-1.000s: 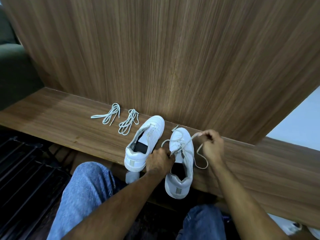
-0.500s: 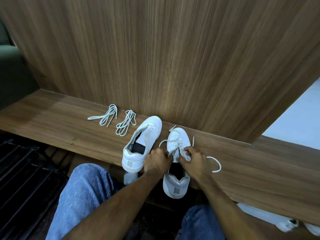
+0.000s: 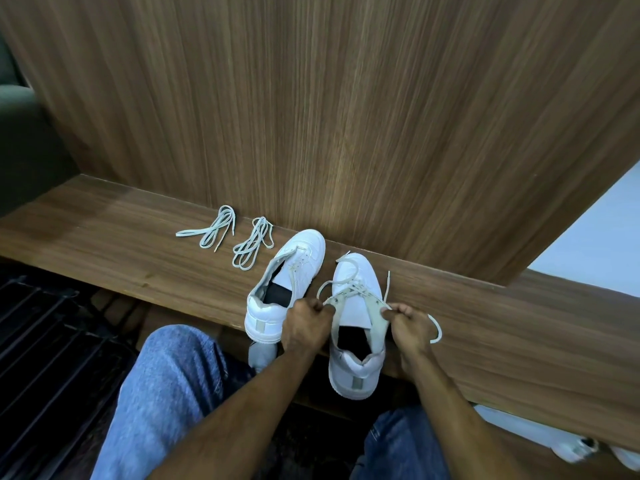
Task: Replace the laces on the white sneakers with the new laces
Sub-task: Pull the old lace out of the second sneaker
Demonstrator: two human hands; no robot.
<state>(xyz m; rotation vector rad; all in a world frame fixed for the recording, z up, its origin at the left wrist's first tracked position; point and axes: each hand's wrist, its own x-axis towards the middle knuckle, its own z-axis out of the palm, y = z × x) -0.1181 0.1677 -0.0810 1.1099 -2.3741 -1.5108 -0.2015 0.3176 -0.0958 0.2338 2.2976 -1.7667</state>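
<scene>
Nearest, the heel of the right sneaker (image 3: 356, 362) overhangs the wooden ledge (image 3: 502, 341), its toe pointing away at the panel. The left hand (image 3: 304, 327) hides part of its side, fingers curled pinching the eyelet flap; the right hand (image 3: 408, 323) pinches the opposite flap, covering part of the loose lace (image 3: 434, 329). Two sneakers: the left sneaker (image 3: 287, 282) lies alongside, unlaced. Farther left lie two bundled new laces (image 3: 252, 247).

The wood wall (image 3: 346, 116) rises right behind both sneakers, so I cannot reach past their toes. The unlaced sneaker (image 3: 287, 282) sits just left of my left hand (image 3: 304, 327), with two lace bundles (image 3: 235, 239) beyond it. Right of my right hand (image 3: 410, 327) the shelf (image 3: 519, 327) is bare.
</scene>
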